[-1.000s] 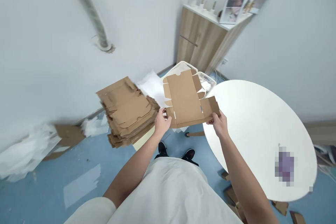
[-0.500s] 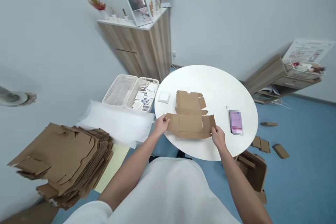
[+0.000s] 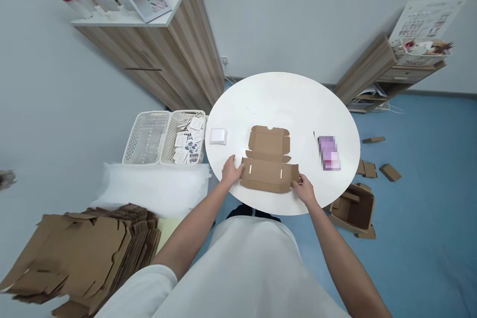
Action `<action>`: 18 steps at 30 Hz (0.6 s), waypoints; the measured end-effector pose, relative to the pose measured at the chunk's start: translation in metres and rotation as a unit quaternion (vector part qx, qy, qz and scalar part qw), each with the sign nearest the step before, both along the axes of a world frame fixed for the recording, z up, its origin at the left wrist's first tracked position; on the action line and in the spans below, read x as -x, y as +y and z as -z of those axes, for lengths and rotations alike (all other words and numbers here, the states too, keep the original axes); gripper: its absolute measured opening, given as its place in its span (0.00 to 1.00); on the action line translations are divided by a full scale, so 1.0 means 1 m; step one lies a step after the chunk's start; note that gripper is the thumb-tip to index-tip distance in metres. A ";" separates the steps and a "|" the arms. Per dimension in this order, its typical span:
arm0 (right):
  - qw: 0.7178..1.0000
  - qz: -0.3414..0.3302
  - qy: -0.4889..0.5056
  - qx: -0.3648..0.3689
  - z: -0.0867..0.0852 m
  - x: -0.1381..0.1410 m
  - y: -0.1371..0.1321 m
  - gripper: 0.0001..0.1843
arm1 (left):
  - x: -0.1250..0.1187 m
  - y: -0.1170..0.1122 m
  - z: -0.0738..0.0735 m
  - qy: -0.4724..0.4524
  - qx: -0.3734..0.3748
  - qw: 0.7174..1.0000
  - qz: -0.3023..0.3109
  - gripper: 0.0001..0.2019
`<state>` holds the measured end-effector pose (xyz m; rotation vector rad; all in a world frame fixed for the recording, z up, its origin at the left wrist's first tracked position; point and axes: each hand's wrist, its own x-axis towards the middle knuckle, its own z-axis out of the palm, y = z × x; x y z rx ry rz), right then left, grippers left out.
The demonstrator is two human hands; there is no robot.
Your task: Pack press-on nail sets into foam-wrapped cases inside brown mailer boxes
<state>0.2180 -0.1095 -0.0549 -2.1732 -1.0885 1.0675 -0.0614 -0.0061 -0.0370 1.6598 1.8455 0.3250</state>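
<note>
An unfolded brown cardboard box point(image 3: 266, 175) lies on the white round table point(image 3: 283, 94), with its lid part pointing away from me. Two short slots show in its near panel. At the left edge, my left hand point(image 3: 231, 171) has its fingers apart and its thumb beside the cardboard. My right hand point(image 3: 304, 191) pinches the right side flap near its lower corner; its fingertips are partly hidden. A small stack of white cards point(image 3: 218, 136) sits to the left of the box, and a phone point(image 3: 329, 153), blurred out, lies to the right.
Left of the table are white baskets point(image 3: 164, 139) with packets, translucent sheets point(image 3: 156, 184) and a pile of flat cardboard boxes point(image 3: 85, 248). On the floor at right stand an open carton point(image 3: 354, 208) and small folded boxes point(image 3: 390, 173). A wooden cabinet point(image 3: 149, 59) stands behind.
The cardboard, tilted up in both hands before, now lies flatter on the table. My left hand has loosened from its left edge. The camera view has tipped down and shifted.
</note>
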 end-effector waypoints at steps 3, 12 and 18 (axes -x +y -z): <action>0.998 0.010 -0.058 -0.007 -0.003 0.002 0.002 0.32 | -0.004 -0.012 -0.009 0.061 -0.096 0.987 0.113 0.35; 0.992 -0.042 -0.116 -0.006 -0.022 -0.006 0.064 0.32 | -0.021 -0.052 0.002 0.132 -0.087 0.868 0.470 0.32; 0.999 -0.046 0.012 0.005 -0.018 -0.009 0.108 0.28 | -0.023 -0.052 0.015 0.140 -0.093 0.874 0.456 0.23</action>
